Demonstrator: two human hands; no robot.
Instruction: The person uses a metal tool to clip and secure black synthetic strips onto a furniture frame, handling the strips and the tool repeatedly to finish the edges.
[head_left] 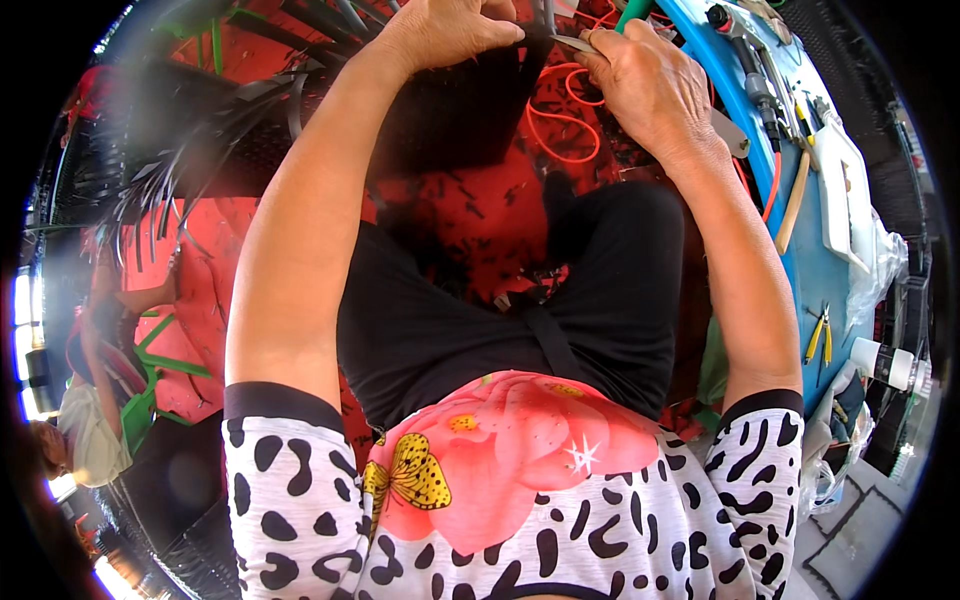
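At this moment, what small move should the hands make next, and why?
Perhaps ease the pale pointed tool slightly toward the upper edge of the black panel while the left hand steadies it: the right hand holds the tool, its tip points leftward beside that edge, and the left hand's thumb is close by.

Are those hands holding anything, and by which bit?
The right hand seems to pinch a thin, pale, blade-like piece by its right end; whatever lies beyond is hidden. Whether the left hand holds anything can't be told.
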